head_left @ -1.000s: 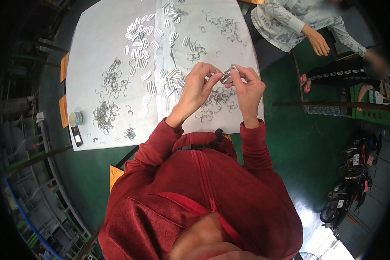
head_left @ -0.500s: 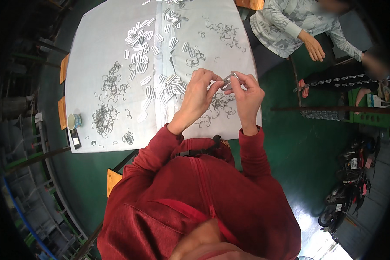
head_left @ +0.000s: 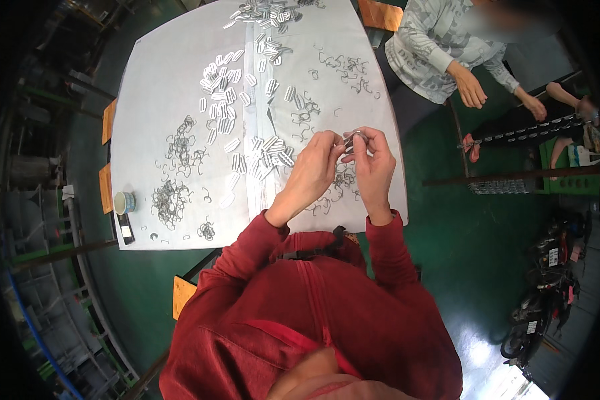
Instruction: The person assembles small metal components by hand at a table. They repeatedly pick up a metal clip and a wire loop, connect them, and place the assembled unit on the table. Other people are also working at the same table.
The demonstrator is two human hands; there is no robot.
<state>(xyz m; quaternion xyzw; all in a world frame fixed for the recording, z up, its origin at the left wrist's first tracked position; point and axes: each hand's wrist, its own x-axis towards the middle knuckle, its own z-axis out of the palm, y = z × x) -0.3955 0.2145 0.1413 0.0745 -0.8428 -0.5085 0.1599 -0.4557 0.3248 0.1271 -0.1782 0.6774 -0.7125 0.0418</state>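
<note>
Both of my hands are raised over the near right part of the white table, fingertips meeting at a small grey oblong piece [head_left: 353,144] with a metallic look. My right hand [head_left: 375,170] pinches it between thumb and fingers. My left hand [head_left: 315,167] is closed too, its thumb and fingertips pressed at the piece's left end; whether it holds anything separate is hidden. Beneath and beside my hands lie thin dark bent wire pieces [head_left: 320,203]. Left of my left hand is a heap of white-and-grey striped oblong pieces [head_left: 270,155].
More striped pieces [head_left: 223,87] and curled wire piles [head_left: 170,203] spread over the covered table [head_left: 147,93]. A small cup [head_left: 124,203] stands near the left edge. At far right, a person in a patterned sweater [head_left: 427,57] sits by a green crate [head_left: 567,180]. Motorbikes [head_left: 540,300] stand behind.
The whole view has shifted slightly, with the table lower in it. My hands stay together at the piece, which has tilted; my left fingers have drawn closer together. The other person's hands have moved.
</note>
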